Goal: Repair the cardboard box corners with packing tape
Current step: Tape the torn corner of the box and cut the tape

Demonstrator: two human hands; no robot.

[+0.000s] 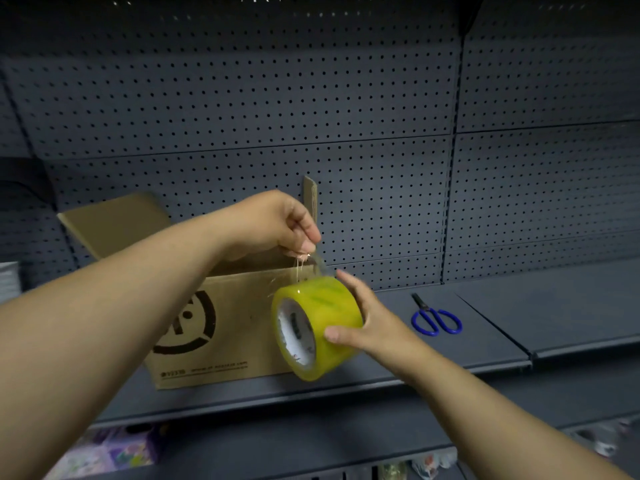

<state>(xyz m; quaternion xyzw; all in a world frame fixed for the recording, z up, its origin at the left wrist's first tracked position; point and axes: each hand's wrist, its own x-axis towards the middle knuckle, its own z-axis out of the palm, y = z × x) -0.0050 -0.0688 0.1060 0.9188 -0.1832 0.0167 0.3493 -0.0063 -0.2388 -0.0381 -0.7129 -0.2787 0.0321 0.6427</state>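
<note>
A brown cardboard box (239,323) with open flaps and a black round logo stands on the dark metal shelf (433,351). In front of the box's right corner, my right hand (363,327) grips a yellowish roll of packing tape (317,327) with a white core. Just above the roll, my left hand (277,226) pinches the loose end of the tape (320,263), a short clear strip stretched between fingers and roll. One box flap (311,199) stands upright behind my left hand.
Blue-handled scissors (434,317) lie on the shelf to the right of the box. A dark pegboard wall (346,116) backs the shelf. Colourful packages (114,452) sit on a lower shelf at the bottom left.
</note>
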